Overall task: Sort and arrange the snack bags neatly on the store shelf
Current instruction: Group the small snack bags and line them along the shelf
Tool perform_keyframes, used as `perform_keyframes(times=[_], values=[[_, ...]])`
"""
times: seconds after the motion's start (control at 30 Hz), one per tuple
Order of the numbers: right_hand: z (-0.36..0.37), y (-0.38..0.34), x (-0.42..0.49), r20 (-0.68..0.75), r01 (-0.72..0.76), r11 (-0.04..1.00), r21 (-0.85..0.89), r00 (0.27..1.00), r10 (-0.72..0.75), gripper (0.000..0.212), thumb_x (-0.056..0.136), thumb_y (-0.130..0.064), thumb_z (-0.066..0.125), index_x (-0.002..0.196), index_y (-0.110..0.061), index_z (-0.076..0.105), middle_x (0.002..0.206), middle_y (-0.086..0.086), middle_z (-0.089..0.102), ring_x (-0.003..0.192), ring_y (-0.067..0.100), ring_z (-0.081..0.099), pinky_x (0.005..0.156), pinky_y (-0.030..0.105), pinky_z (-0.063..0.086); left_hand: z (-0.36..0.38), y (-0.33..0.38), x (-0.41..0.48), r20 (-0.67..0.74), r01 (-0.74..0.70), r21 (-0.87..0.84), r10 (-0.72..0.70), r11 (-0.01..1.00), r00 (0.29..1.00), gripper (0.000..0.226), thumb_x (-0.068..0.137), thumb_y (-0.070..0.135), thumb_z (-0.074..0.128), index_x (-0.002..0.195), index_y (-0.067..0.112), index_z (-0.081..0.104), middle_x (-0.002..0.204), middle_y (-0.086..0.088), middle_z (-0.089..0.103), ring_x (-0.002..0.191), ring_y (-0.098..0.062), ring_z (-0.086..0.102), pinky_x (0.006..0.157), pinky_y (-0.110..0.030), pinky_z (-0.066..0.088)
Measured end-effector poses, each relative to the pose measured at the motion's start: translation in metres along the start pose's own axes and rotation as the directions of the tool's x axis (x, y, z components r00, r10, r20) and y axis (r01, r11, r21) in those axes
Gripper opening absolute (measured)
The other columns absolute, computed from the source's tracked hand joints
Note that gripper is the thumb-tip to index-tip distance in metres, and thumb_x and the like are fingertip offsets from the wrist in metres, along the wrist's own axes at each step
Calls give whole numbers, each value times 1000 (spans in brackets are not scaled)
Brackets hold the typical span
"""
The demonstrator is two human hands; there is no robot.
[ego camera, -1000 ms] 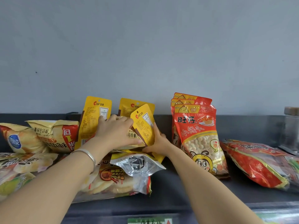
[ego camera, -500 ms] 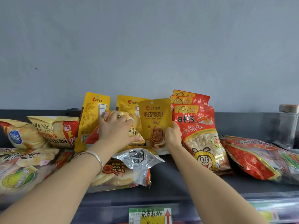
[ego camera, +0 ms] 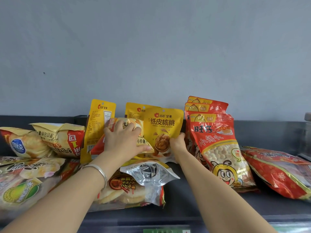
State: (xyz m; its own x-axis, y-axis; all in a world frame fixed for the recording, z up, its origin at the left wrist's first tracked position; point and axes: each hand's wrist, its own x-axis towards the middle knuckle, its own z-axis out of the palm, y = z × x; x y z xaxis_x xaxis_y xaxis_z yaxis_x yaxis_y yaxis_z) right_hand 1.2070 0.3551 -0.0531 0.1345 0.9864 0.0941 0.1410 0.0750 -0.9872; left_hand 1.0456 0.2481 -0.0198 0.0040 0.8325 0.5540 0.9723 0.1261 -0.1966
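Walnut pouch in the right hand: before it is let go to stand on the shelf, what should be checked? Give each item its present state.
1. Right hand grips the walnut pouch at its lower right edge: ok.
2. Pouch upright, front facing out: ok.
3. Matching yellow pouches behind show their backs: not ok.
4. Left hand holds the potato chip bag clear: not ok, it overlaps the pouch.
5. Pouch base seated on the shelf: cannot tell.

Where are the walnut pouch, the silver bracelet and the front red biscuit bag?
walnut pouch (ego camera: pixel 164 130), head view, on its yellow front just below the printed name.
silver bracelet (ego camera: pixel 99 170), head view, on the band over the left wrist.
front red biscuit bag (ego camera: pixel 218 148), head view, on its clear window.
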Motion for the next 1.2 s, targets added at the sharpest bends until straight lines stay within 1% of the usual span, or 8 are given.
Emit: perform_keyframes(times=[0.13, 0.27, 0.43, 0.6, 0.7, 0.87, 1.07, 1.2], values=[[0, 9, 7, -66, 17, 972, -235, 997, -34, 65, 97, -11, 43, 151, -13, 7, 135, 20, 48, 122, 37, 50, 95, 42, 43, 3, -2, 0, -15, -7, 2, 7, 1000, 1000, 79, 70, 86, 31, 129, 34, 43, 143, 10, 33, 137, -23, 15, 91, -49, 36], [1, 5, -3, -86, 7, 955, -295, 996, -34, 87, 93, -19, 58, 152, -10, -6, 146, 23, 36, 130, 38, 44, 103, 44, 40, 5, -4, 0, -32, -14, 12, 14, 1000, 999, 78, 70, 86, 31, 128, 36, 43, 144, 9, 30, 134, -23, 16, 91, -48, 35], [-5, -13, -28, -61, -14, 938, -346, 998, -8, 81, 93, -21, 58, 150, -4, 4, 149, 23, 26, 132, 38, 39, 107, 45, 38, 4, -5, -4, -22, -51, -48, 50, 998, 998, 70, 75, 82, 33, 130, 40, 43, 150, 7, 24, 139, -24, 14, 101, -55, 24], [-17, -20, -58, 5, 124, 885, -449, 991, -136, 61, 92, -26, 57, 143, -8, 29, 140, 19, 38, 120, 35, 48, 100, 43, 43, -4, -6, -11, 2, -142, -82, 143, 986, 990, 64, 81, 75, 37, 137, 44, 36, 155, 4, 18, 144, -25, 8, 112, -61, 1], [-31, -25, -81, 32, 230, 822, -521, 967, -251, 54, 92, -27, 59, 140, -11, 38, 134, 16, 45, 115, 33, 52, 95, 39, 44, -15, 3, -15, -19, -203, -160, 202, 966, 979, 56, 85, 66, 43, 135, 42, 39, 155, 2, 18, 144, -25, 8, 111, -56, 9], [-74, -30, -111, 5, 316, 659, -682, 904, -428, 51, 95, -19, 50, 144, -14, 37, 137, 12, 47, 123, 30, 48, 98, 39, 43, -38, 44, -17, -85, -341, -268, 330, 901, 940, 48, 89, 57, 44, 132, 37, 43, 150, 3, 30, 140, -23, 18, 110, -49, 17], [-149, -26, -126, -119, 203, 595, -778, 881, -457, 47, 96, -21, 48, 142, -19, 40, 139, 10, 47, 120, 28, 51, 93, 40, 47, -60, 114, -24, -115, -447, -435, 444, 782, 889, 52, 89, 55, 46, 136, 32, 41, 143, 3, 39, 134, -21, 32, 106, -42, 30], [-206, -13, -124, -225, 83, 611, -787, 884, -410, 49, 95, -20, 47, 143, -15, 39, 140, 12, 45, 121, 32, 50, 96, 43, 46, -66, 172, -28, -26, -381, -670, 492, 638, 870, 53, 89, 47, 51, 137, 25, 42, 141, -3, 40, 128, -24, 40, 100, -42, 41]])
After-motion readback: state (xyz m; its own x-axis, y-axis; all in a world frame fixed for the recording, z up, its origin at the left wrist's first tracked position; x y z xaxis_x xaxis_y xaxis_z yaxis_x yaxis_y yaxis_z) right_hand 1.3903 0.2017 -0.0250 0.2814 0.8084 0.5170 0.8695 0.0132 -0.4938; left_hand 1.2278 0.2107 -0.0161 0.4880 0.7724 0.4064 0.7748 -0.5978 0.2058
